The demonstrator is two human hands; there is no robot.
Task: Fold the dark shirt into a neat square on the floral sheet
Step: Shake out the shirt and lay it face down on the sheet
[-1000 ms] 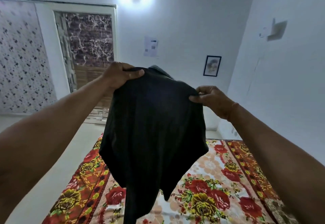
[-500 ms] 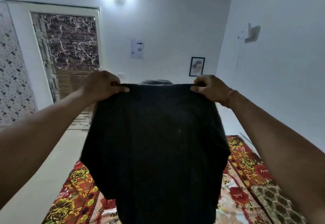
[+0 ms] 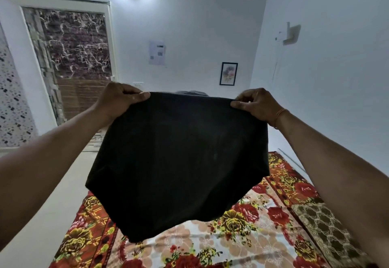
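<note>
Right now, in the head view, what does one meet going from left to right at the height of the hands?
From the left: door with a marbled panel → left hand, gripping the shirt's top edge → dark shirt → right hand, gripping the other end → orange thread on that wrist.

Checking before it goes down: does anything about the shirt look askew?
Slightly. The dark shirt, gripped by left hand and right hand over the floral sheet, is level on top, but its bottom edge slants, lower at the left.
</note>
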